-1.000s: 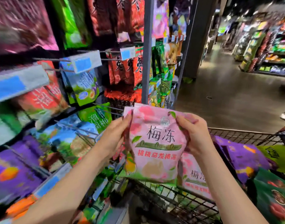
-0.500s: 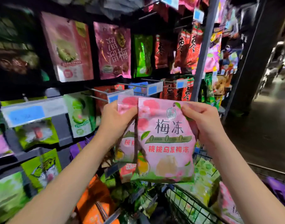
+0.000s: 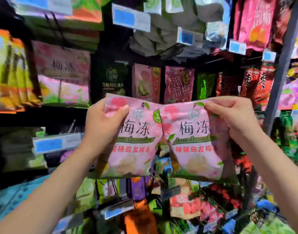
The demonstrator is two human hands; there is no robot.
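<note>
Two matching pink snack bags with dark Chinese lettering hang side by side in front of a store rack. My left hand grips the left pink bag by its upper left corner, thumb across the front. My right hand pinches the right pink bag at its upper right corner. The bags' inner top corners touch or slightly overlap in the middle. Both bags hang upright, fronts facing me.
Behind the bags stands a display rack of hanging snack packets on metal pegs with blue-and-white price tags. A grey upright post rises at the right. More packets crowd the lower pegs below my hands.
The two bags, earlier overlapped, are now spread apart side by side, one in each hand. The view has swung up and left, from the cart and aisle to the rack.
</note>
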